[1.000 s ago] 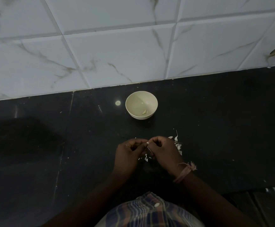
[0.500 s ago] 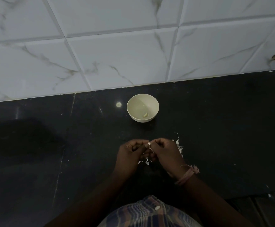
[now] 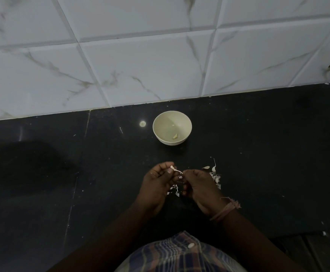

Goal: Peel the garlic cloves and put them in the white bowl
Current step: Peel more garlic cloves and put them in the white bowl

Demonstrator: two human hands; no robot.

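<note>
Both hands work at one garlic clove above the black countertop. On the left, the left hand has its fingers curled, and the pale clove shows pinched between thumb and fingertips at the top of the hand. From the clove a thin strip of garlic skin runs rightward across the small gap to the right hand, whose curled fingers pinch the strip's far end. The two hands sit close together, knuckles up, not quite touching.

Just below the grip, between the two hands, a small heap of torn skin scraps lies on the counter. To the right of the grip, just beside the right hand's knuckles, lies a second cluster of peel pieces, one with a long thin stalk pointing away from the person. A pinkish thread band wraps the right wrist, its frayed end sticking out to the right.

Beyond the grip and slightly right of it, well apart from the hands, stands the white bowl, upright near the foot of the wall. One peeled clove rests inside it on the near side of the bottom. Marble-veined white tiles rise behind the bowl. Nearest the camera, below the forearms, a checked shirt with a pale button shows.
</note>
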